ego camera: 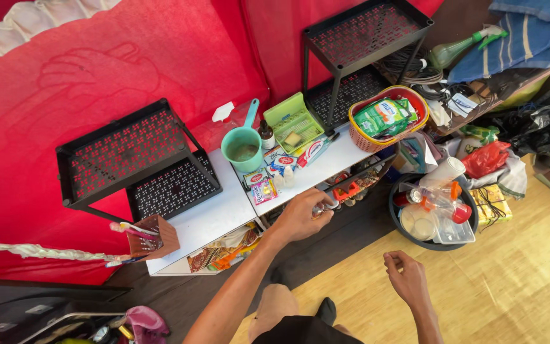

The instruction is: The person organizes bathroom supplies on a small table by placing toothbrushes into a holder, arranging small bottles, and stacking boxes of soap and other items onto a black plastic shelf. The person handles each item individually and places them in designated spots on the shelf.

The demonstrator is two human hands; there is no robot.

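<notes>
Against the red cloth wall, a white counter (pixel 214 216) carries two black racks (pixel 136 159), a teal scoop (pixel 243 148) and small packets (pixel 263 190). The left hand (pixel 300 216) clamps a small shiny object (pixel 321 207) at the counter's front edge; the right hand (pixel 407 278) hangs loosely curled, empty, above the floor.

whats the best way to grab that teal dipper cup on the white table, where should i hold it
Take the teal dipper by its long handle, which sticks up and back from the rim toward the red cloth wall. Come in from above, since a small bottle and a green open case crowd its right side. The bowl seems to hold something, so keep it level. The left hand is nearest.
</notes>
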